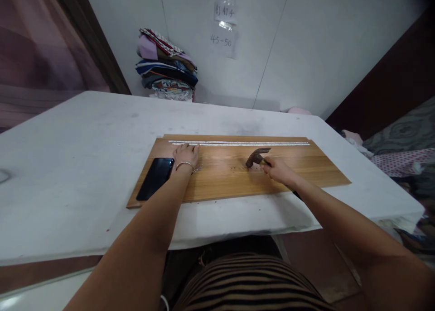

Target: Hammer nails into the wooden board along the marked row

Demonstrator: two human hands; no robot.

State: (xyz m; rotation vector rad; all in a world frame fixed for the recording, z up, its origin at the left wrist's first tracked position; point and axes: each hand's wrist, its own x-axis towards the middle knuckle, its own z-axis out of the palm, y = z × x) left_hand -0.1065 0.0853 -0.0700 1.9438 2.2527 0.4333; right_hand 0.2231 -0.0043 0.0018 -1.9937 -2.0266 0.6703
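My right hand [277, 169] is wrapped around the handle of a claw hammer [254, 157]. The hammer's head is low over a wooden board [217, 184], at the right end of a row of small nails [238, 168]; whether it touches one I cannot tell. My left hand [186, 154] lies flat on the board with its fingers stretched toward two long white marked strips [244, 144]. Beside its wrist, a few thin shiny pieces [197, 169], perhaps loose nails, are partly hidden by a bracelet. A black phone [155, 179] rests on the board's left end.
The board lies on a large white table [84, 166], with tiny dark bits near its front edge. Folded clothes [166, 69] are stacked at the back against the wall. Paper notes [224, 39] hang on the wall. Patterned fabric [401, 161] lies beyond the table's right side.
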